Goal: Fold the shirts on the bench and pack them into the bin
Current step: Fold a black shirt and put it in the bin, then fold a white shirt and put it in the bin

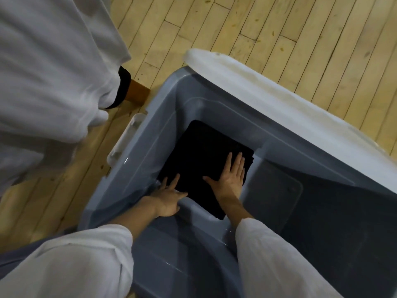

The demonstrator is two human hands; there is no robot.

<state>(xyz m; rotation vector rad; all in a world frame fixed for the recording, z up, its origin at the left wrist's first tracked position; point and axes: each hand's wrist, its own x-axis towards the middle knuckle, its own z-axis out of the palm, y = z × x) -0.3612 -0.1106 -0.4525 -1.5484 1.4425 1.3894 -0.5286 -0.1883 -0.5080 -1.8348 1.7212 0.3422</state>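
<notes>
A folded black shirt point(202, 155) lies flat on the bottom of the grey plastic bin point(163, 97), in its left end. My right hand point(229, 179) lies palm down on the shirt's near right part, fingers straight. My left hand point(169, 196) is at the shirt's near left edge, fingers spread and touching the cloth, thumb down by the bin floor. Both forearms reach down into the bin, in white sleeves.
White cloth point(49, 67) drapes over the bench at the upper left, with a dark garment point(123, 89) and a wooden bench corner point(137, 93) showing under it. The bin's white lid point(279, 97) leans along its far side. Wooden floor surrounds the bin.
</notes>
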